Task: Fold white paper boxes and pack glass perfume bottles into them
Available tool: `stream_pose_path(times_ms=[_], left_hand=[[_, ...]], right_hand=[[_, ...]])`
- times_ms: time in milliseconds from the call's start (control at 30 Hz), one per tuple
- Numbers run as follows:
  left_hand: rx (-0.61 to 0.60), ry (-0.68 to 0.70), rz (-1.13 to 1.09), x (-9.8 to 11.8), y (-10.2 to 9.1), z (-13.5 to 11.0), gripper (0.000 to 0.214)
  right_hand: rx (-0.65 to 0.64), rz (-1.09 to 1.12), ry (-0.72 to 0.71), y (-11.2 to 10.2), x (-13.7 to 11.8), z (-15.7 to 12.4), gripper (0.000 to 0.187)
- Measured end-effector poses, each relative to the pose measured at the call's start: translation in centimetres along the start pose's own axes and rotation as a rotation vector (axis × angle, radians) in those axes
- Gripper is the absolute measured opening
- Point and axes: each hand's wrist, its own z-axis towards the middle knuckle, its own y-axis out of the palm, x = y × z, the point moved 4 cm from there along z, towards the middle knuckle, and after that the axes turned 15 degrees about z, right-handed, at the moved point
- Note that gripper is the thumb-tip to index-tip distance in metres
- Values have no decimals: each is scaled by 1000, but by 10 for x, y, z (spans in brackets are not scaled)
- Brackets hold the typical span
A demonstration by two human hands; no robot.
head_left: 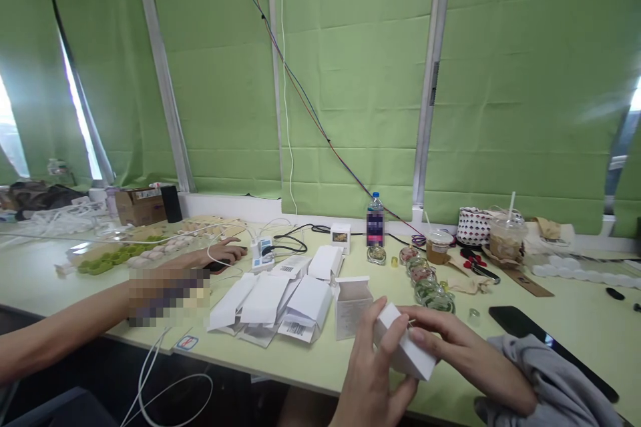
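Note:
A small white cardboard box is held just over the front edge of the table, tilted. My left hand grips it from the left, fingers over its top and thumb underneath. From the right, my right hand has its fingers closed on the same box. Close behind stands an upright white box with its top flap raised. To the left lies a group of flattened white boxes, some showing barcodes. Several round glass jars stand in a row beyond my right hand.
A co-worker's arm reaches in from the left, the hand on a dark object. Behind are a power strip, a water bottle and drink cups. A black phone lies right. White cables hang at the front left.

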Motion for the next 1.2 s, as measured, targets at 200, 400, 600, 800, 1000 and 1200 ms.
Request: stream_pose_path(times_ms=[200, 400, 600, 800, 1000, 1200], left_hand=[[-118, -78, -242, 6, -9, 8, 72], [-366, -384, -1142, -6, -15, 9, 73], [-574, -447, -1458, -6, 5, 0, 105], [-563, -530, -1563, -11, 20, -6, 94], [-557, -609, -1628, -11, 21, -9, 86], [-580, -703, -1644, -12, 27, -13, 85]], right_hand=[[20, -36, -13, -8, 5, -2, 63], [-30, -134, -304, -13, -10, -4, 63], [-359, -191, -226, 10, -21, -8, 60], [-487, -222, -263, 13, -18, -4, 49], [-436, -201, -190, 13, -3, 0, 55], [-354, -90, -83, 12, 7, 3, 54]])
